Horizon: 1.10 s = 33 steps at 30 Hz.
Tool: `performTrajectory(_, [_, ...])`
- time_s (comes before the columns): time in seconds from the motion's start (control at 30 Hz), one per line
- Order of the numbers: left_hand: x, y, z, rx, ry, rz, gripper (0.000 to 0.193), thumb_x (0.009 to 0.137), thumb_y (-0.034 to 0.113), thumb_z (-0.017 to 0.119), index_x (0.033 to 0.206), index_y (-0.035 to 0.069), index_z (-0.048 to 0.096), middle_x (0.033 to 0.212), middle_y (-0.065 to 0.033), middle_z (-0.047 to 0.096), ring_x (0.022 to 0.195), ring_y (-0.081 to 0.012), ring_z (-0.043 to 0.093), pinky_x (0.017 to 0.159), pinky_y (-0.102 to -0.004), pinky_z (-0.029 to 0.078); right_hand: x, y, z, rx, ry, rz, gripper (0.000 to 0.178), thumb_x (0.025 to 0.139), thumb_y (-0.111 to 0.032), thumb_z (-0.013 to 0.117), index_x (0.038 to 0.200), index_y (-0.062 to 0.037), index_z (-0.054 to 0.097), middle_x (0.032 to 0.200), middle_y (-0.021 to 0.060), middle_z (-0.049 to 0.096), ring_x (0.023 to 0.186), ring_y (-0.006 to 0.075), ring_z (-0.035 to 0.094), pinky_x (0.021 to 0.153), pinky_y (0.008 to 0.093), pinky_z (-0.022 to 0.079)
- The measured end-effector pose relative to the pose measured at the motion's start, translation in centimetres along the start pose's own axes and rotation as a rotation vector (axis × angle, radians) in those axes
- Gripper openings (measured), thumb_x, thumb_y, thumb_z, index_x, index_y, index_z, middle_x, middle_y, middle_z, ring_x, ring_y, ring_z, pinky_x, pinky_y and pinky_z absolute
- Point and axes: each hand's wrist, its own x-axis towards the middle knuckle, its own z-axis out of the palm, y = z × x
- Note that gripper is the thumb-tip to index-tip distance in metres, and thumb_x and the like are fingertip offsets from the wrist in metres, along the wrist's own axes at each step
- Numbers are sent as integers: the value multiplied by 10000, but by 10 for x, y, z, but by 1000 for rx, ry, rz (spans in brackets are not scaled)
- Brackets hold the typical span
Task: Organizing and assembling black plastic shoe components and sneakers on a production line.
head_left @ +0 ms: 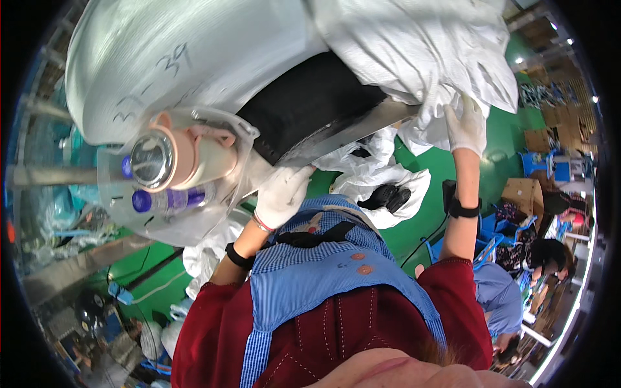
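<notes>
My right hand (466,126), in a white glove, reaches forward to a large white woven sack (420,45). Its fingers are closed on the loose, creased edge of the sack. My left hand (281,197), also gloved, is at the near metal edge of the work surface (343,137), just right of a clear plastic bin (181,223). How its fingers are bent does not show clearly. Between my hands and the sacks lies a black sheet-like piece (310,103) on the surface.
In the bin are a pink-and-cream jug (204,155) and a purple-capped bottle (174,199). Another bulging white sack (194,52) fills the far left. Below, an open white bag (394,187) with black items lies on the green floor (424,161). People sit at right among cardboard boxes (522,194).
</notes>
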Motion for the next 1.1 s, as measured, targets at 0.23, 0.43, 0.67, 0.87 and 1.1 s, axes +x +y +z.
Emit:
performTrajectory(0.23, [83,54,13,-211,-36,256,288,753,2,617,1035,45,661,919,-98,650,756,-281,617,647,-352,496,92,91,43,365,-17,277,668,721,-470,646,1188,2,570,1146,252,605,1080,332,597,907,360,461])
performTrajectory(0.43, [189,115,18,-10,-91,486,306,761,78,621,1066,54,624,1055,-92,598,861,-273,598,727,-362,495,95,43,-13,342,-113,-331,243,842,-260,509,857,-25,566,792,209,573,741,307,601,687,368,459])
performTrajectory(0.67, [339,186,65,119,141,701,347,764,105,622,1108,66,594,1101,-96,589,945,-303,592,869,-384,461,121,62,-63,662,-189,-827,148,847,-185,564,878,-50,616,828,151,616,783,317,609,705,373,474])
performTrajectory(0.87, [438,157,135,359,-440,399,372,770,193,648,1136,143,597,1019,-83,641,884,-311,599,875,-371,461,179,100,-53,563,-291,-1235,120,835,-126,583,899,-47,647,790,101,642,736,266,615,673,335,491])
performTrajectory(1.1, [472,147,104,480,-466,133,474,774,265,656,1234,179,574,1039,-124,653,966,-256,636,833,-370,500,234,127,-70,816,-39,-858,335,744,-119,682,1074,-71,646,1006,107,657,892,255,624,799,332,488])
